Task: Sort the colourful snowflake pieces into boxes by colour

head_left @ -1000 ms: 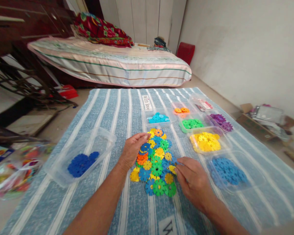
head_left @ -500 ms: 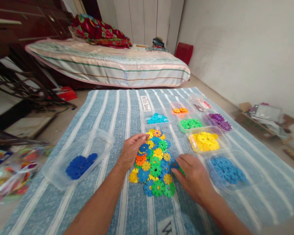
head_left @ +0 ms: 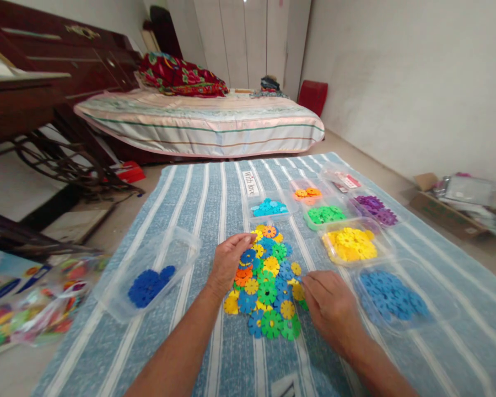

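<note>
A pile of bright flower-shaped discs [head_left: 268, 298] is being held up by the middle of the desk [head_left: 190, 212], between two hands. The left hand [head_left: 228, 263] is being held at the top left edge of the pile, with its thumb and fingers being pressed together near some yellow discs; whether one is being pinched cannot be told. At the right edge, a yellow disc [head_left: 297, 290] is being gripped by the closed fingers of the right hand [head_left: 331, 303], and a green disc [head_left: 303, 304] is being partly hidden just below it. The desk is being covered by a blue and white striped cloth [head_left: 227, 364]. The words "With love" are being shown on a pale patch [head_left: 249, 183] near the far side. Another patch [head_left: 284, 386] is being cut off at the near side, so only a bit of a big dark letter is being shown. Dark blue discs [head_left: 149, 286] are being kept in a clear tub [head_left: 179, 242] at the left. Light blue [head_left: 268, 207], orange, green, purple, yellow and blue discs are being kept in their own tubs at the right. A red and white label [head_left: 350, 181] is being seen near the far right corner, with writing too small to be read.
</note>
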`<control>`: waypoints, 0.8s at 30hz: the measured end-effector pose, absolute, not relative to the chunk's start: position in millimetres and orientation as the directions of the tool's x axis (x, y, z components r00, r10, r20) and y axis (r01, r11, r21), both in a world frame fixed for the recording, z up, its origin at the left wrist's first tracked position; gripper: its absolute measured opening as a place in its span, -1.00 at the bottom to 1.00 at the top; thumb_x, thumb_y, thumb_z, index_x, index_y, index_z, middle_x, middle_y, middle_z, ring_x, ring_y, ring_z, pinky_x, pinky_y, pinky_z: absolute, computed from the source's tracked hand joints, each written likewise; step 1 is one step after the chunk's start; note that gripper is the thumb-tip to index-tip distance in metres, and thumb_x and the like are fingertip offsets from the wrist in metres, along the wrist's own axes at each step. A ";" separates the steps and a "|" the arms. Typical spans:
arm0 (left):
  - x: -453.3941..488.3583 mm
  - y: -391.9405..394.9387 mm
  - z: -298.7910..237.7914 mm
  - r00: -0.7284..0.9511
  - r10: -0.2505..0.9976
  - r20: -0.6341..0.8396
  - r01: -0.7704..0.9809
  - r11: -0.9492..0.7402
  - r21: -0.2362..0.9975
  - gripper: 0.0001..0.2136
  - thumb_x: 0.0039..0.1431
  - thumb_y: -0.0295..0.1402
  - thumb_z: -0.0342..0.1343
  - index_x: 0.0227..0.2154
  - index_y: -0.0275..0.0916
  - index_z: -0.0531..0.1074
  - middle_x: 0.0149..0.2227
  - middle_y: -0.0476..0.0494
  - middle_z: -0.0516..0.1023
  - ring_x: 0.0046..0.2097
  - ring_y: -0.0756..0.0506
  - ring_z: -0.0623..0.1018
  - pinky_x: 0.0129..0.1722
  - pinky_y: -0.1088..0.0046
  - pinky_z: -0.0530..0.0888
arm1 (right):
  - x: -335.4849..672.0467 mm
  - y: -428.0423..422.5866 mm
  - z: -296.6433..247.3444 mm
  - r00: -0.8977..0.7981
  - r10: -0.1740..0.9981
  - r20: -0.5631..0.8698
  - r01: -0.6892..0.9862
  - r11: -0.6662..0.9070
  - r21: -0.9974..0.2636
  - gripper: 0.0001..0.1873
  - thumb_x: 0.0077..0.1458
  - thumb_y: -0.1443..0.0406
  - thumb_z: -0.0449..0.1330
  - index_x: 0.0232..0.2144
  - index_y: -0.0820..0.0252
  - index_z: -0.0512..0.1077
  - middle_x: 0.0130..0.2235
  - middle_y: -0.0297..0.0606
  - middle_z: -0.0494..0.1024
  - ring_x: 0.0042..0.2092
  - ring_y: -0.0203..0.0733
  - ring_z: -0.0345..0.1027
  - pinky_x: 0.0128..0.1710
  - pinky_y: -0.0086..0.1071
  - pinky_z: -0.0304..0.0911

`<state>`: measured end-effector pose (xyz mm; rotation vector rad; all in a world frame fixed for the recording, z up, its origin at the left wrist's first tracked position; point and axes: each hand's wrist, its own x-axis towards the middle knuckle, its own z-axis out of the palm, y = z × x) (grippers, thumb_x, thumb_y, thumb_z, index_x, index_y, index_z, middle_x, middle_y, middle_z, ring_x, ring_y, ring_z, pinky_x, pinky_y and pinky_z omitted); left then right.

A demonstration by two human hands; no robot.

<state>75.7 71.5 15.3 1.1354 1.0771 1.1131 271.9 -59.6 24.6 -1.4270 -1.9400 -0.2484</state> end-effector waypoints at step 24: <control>69.1 63.0 39.0 0.130 0.983 0.128 0.548 -0.179 0.817 -0.76 -0.18 -0.25 0.20 -0.37 -0.16 0.52 -0.29 -0.09 0.55 -0.22 -0.15 0.49 -0.15 0.33 0.36 | 261.7 -42.7 21.6 -0.040 0.768 0.639 0.858 0.354 -0.373 -0.80 0.14 0.40 0.01 -0.44 0.18 0.41 -0.41 -0.24 0.47 -0.33 -0.22 0.33 -0.28 -0.32 0.23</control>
